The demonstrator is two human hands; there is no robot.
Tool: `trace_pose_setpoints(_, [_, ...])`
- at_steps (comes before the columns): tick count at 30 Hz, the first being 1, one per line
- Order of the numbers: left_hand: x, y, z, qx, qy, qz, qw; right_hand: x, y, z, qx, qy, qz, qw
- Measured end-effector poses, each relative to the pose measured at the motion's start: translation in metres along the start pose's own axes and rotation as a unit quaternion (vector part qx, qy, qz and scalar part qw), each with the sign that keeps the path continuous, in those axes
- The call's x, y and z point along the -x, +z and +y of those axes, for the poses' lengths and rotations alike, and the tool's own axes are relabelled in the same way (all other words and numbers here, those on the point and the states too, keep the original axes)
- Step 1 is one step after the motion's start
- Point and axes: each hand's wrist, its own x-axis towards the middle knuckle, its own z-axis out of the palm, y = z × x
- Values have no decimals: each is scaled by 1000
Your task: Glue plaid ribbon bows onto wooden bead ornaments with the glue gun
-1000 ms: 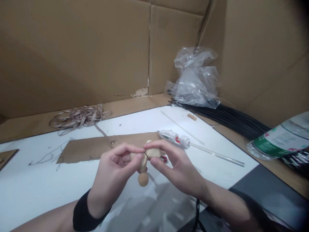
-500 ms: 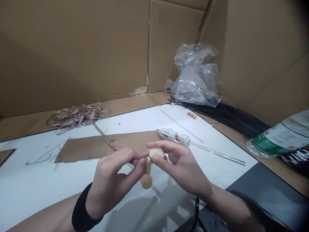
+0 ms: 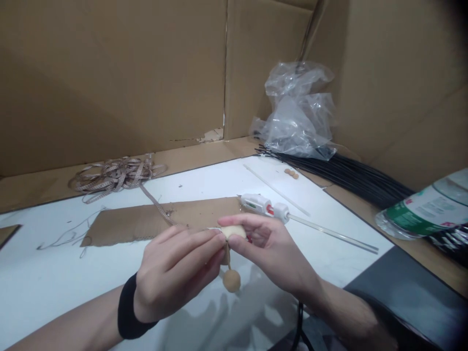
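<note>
Between the thumb and fingers of my right hand (image 3: 265, 243) is a cream rounded piece (image 3: 234, 233), held above the white table. A bit of dark red shows behind it. My left hand (image 3: 183, 263) is closed against its left side, fingers together, around a tan strip (image 3: 224, 257) that mostly hides behind them. Below the fingers a fuzzy light-brown ball (image 3: 231, 281) hangs from a thin stem. A checked ribbon (image 3: 155, 202) runs from behind my left hand towards its heap; whether it joins the held piece is hidden.
Behind my hands lie a cardboard strip (image 3: 127, 226) and a white glue gun (image 3: 256, 204) with a clear glue stick. Further back are the ribbon heap (image 3: 117, 174), small brown balls (image 3: 291, 173), plastic bags (image 3: 292, 117) and black rods (image 3: 343, 170). A bottle (image 3: 424, 207) lies right.
My left fingers have closed together and turned over the strip, covering more of it. The ball has swung slightly right and down on its stem. My right hand keeps its hold.
</note>
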Motion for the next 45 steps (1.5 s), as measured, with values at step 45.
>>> trace_pose_setpoints(45, [-15, 5, 5, 191, -447, -117, 866, -13, -7, 2, 117, -3, -5, 993])
